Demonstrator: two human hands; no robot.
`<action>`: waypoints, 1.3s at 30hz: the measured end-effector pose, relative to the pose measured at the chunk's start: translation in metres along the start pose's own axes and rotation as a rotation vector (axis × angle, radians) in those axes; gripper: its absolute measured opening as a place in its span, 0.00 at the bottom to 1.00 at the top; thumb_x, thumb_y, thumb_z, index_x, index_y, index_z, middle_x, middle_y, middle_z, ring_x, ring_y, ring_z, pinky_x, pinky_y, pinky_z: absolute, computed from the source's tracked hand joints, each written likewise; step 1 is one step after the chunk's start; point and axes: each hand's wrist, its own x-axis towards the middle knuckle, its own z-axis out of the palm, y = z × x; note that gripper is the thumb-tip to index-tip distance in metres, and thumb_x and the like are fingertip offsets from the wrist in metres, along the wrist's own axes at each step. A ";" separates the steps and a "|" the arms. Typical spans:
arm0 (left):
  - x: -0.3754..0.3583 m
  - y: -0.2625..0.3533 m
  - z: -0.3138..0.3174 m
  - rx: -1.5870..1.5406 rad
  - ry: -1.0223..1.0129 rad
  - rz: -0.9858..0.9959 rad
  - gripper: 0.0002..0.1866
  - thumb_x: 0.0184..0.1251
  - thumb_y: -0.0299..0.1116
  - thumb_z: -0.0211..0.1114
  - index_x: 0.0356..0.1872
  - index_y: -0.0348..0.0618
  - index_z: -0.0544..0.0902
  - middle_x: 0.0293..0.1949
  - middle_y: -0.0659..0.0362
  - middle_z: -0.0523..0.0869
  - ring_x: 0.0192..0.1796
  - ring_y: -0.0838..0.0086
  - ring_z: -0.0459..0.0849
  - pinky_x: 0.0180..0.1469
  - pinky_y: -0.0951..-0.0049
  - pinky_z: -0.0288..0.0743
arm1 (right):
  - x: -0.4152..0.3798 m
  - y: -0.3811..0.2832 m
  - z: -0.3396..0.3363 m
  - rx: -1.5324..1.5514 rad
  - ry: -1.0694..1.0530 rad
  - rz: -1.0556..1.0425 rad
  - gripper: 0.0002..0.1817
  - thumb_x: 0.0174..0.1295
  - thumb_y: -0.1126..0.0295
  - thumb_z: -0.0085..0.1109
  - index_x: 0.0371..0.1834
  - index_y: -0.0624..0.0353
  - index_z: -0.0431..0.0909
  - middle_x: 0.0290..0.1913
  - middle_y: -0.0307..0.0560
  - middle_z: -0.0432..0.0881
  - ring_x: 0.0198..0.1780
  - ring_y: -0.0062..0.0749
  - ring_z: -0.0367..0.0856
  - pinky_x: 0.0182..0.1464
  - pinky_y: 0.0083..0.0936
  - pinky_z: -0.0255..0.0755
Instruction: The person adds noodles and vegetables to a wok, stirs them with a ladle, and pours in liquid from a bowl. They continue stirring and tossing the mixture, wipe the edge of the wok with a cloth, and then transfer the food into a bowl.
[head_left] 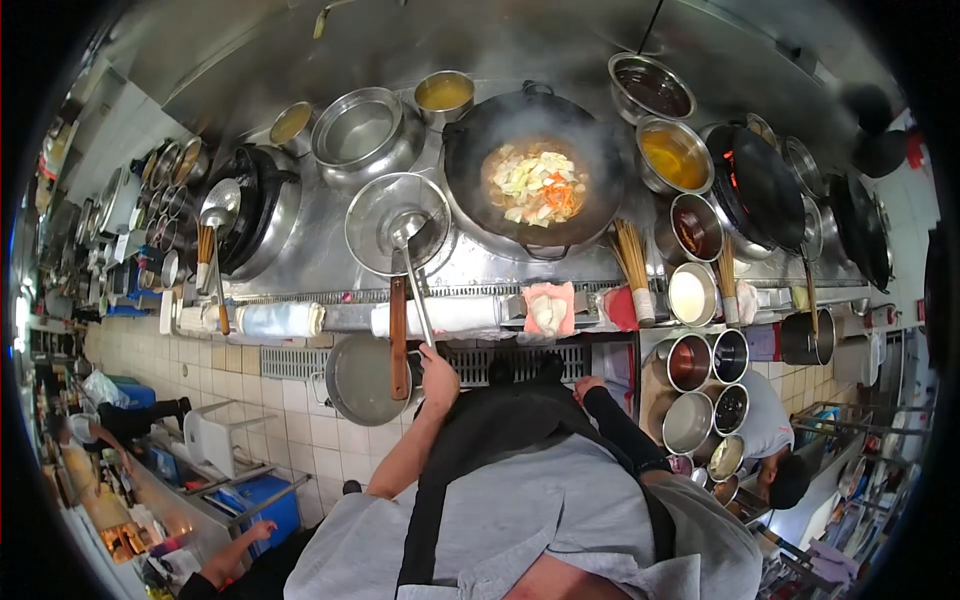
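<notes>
My left hand [437, 380] is closed around the end of the handle of a metal ladle [418, 298]. The bowl of the ladle rests in a round mesh strainer [372, 232], whose wooden handle hangs over the stove's front edge beside my hand. In front of me, a large black wok [480, 130] holds steaming sliced cabbage and carrot strips [538, 185] in some liquid. Near my waist on the right is my right hand [588, 388], its fingers curled, with nothing visible in them. It sits below the stove edge, apart from the wok.
Left of the wok stands a steel pot of water [360, 130]. Bowls of yellow liquid [675, 158] and dark sauce [652, 88] stand right. Bamboo brushes [632, 262] and a folded towel [440, 316] line the edge. Seasoning pots [690, 362] stand right; other people work behind both sides.
</notes>
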 end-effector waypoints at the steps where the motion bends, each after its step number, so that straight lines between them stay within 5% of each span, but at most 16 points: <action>1: 0.001 0.000 -0.001 0.010 -0.008 -0.008 0.42 0.59 0.22 0.59 0.71 0.22 0.45 0.55 0.28 0.72 0.51 0.37 0.81 0.53 0.50 0.78 | 0.010 0.006 0.000 -0.100 -0.037 -0.035 0.07 0.64 0.72 0.51 0.33 0.57 0.81 0.21 0.46 0.81 0.19 0.33 0.78 0.19 0.34 0.71; 6: 0.007 -0.010 0.006 -0.033 0.018 0.008 0.36 0.63 0.24 0.57 0.69 0.23 0.50 0.53 0.28 0.74 0.48 0.37 0.81 0.52 0.49 0.78 | 0.010 -0.001 0.000 -0.213 -0.037 -0.043 0.08 0.65 0.71 0.50 0.34 0.57 0.80 0.21 0.45 0.81 0.19 0.31 0.77 0.19 0.32 0.70; 17: 0.006 -0.016 0.015 -0.130 0.087 0.035 0.30 0.69 0.28 0.51 0.68 0.26 0.53 0.53 0.27 0.74 0.46 0.35 0.81 0.50 0.46 0.76 | 0.060 0.038 0.006 -0.627 0.015 -0.438 0.13 0.65 0.66 0.52 0.28 0.59 0.84 0.20 0.46 0.82 0.19 0.31 0.80 0.20 0.32 0.73; 21: 0.005 -0.013 0.011 -0.163 0.091 0.010 0.28 0.70 0.29 0.50 0.67 0.28 0.54 0.53 0.27 0.75 0.47 0.34 0.80 0.51 0.44 0.75 | 0.032 0.017 0.003 -0.294 -0.005 -0.174 0.10 0.65 0.68 0.53 0.32 0.59 0.83 0.21 0.45 0.82 0.19 0.31 0.79 0.20 0.32 0.72; 23: 0.001 -0.001 0.000 -0.213 0.088 -0.027 0.23 0.68 0.28 0.51 0.61 0.30 0.60 0.54 0.28 0.72 0.50 0.34 0.78 0.53 0.44 0.73 | 0.095 0.062 0.009 -0.497 0.014 -0.325 0.09 0.65 0.69 0.53 0.34 0.59 0.83 0.21 0.45 0.82 0.19 0.31 0.78 0.20 0.31 0.72; 26: 0.012 -0.016 0.024 -0.232 0.206 -0.013 0.19 0.64 0.26 0.53 0.54 0.29 0.65 0.55 0.28 0.69 0.50 0.35 0.77 0.54 0.44 0.72 | 0.022 0.015 0.003 -0.205 -0.032 -0.122 0.13 0.64 0.67 0.52 0.26 0.59 0.85 0.23 0.49 0.84 0.24 0.42 0.82 0.28 0.40 0.72; 30: 0.002 0.016 -0.008 -0.390 0.233 -0.059 0.14 0.61 0.25 0.54 0.45 0.27 0.70 0.42 0.33 0.79 0.45 0.37 0.79 0.50 0.46 0.72 | -0.017 -0.008 -0.002 -0.049 -0.003 -0.068 0.12 0.64 0.69 0.52 0.26 0.60 0.83 0.21 0.48 0.82 0.21 0.37 0.79 0.23 0.37 0.70; 31: -0.002 0.026 -0.025 -0.438 0.285 -0.048 0.12 0.60 0.27 0.56 0.41 0.27 0.74 0.33 0.36 0.82 0.40 0.41 0.82 0.46 0.49 0.73 | -0.025 -0.014 -0.002 -0.016 0.004 -0.052 0.12 0.64 0.69 0.52 0.26 0.60 0.83 0.21 0.48 0.81 0.20 0.36 0.79 0.23 0.36 0.70; 34: -0.003 0.047 -0.078 -0.707 0.252 -0.036 0.13 0.60 0.28 0.58 0.40 0.26 0.76 0.32 0.37 0.83 0.36 0.45 0.83 0.44 0.52 0.74 | -0.005 0.008 -0.002 -0.040 0.043 -0.037 0.12 0.63 0.69 0.52 0.26 0.60 0.83 0.19 0.47 0.81 0.19 0.34 0.79 0.21 0.34 0.70; 35: 0.008 0.043 -0.079 -0.750 0.399 0.032 0.13 0.60 0.29 0.59 0.40 0.26 0.77 0.33 0.37 0.83 0.37 0.49 0.84 0.44 0.56 0.74 | 0.002 0.017 -0.005 -0.042 0.020 -0.029 0.12 0.63 0.69 0.52 0.26 0.60 0.83 0.19 0.47 0.81 0.19 0.34 0.79 0.21 0.34 0.70; 38: 0.066 0.041 -0.115 -0.878 0.359 -0.004 0.14 0.59 0.29 0.58 0.42 0.28 0.78 0.29 0.47 0.82 0.33 0.66 0.79 0.39 0.63 0.74 | 0.013 0.029 -0.006 -0.034 0.001 -0.029 0.13 0.62 0.68 0.52 0.23 0.59 0.83 0.17 0.46 0.80 0.19 0.34 0.80 0.22 0.34 0.72; 39: 0.107 0.030 -0.121 -0.805 0.383 0.081 0.13 0.59 0.29 0.59 0.39 0.27 0.77 0.28 0.47 0.82 0.32 0.65 0.79 0.38 0.62 0.74 | 0.009 0.030 -0.006 -0.033 0.024 -0.037 0.13 0.62 0.68 0.53 0.22 0.59 0.83 0.16 0.46 0.80 0.19 0.34 0.80 0.22 0.34 0.72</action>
